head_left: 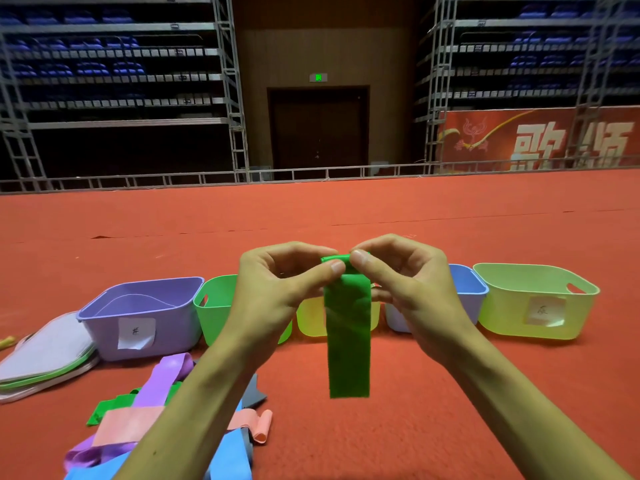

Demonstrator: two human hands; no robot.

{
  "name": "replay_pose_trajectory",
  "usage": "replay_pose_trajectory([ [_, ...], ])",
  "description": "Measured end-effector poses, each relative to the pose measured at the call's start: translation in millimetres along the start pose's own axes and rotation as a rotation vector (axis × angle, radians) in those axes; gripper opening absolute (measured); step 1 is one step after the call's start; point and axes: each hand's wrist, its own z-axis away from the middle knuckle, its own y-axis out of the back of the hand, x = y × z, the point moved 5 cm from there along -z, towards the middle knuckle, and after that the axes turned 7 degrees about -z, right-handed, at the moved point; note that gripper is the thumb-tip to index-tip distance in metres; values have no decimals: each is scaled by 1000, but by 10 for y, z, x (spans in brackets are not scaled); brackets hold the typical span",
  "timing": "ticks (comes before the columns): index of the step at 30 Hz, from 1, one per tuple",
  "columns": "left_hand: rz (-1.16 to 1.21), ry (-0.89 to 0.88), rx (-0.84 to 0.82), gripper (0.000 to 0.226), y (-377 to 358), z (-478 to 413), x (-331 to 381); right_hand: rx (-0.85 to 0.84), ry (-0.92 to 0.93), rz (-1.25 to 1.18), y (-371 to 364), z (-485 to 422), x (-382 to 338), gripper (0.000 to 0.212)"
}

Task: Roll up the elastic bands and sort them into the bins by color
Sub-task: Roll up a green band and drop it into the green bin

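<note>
A green elastic band (348, 337) hangs straight down in mid-air above the red carpet, its top end curled into a small roll. My left hand (280, 282) and my right hand (405, 278) pinch that rolled top between thumbs and fingers. Behind them stands a row of bins: purple (145, 317), green (216, 306), yellow (310, 320) mostly hidden by the band, blue (467, 289) partly behind my right hand, and pale green (536, 299).
A heap of loose bands (166, 403) in purple, pink, green, blue and grey lies on the carpet at the lower left. Stacked flat lids (45, 355) rest left of the purple bin. Red carpet (450, 393) spreads to the right.
</note>
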Motion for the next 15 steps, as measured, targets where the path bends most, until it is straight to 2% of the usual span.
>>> replay_pose_trajectory([
  [4, 10, -9, -2, 28, -20, 4, 9, 13, -8, 13, -1, 4, 29, 18],
  [15, 167, 74, -21, 24, -67, 24, 49, 40, 125, -83, -8, 85, -31, 19],
])
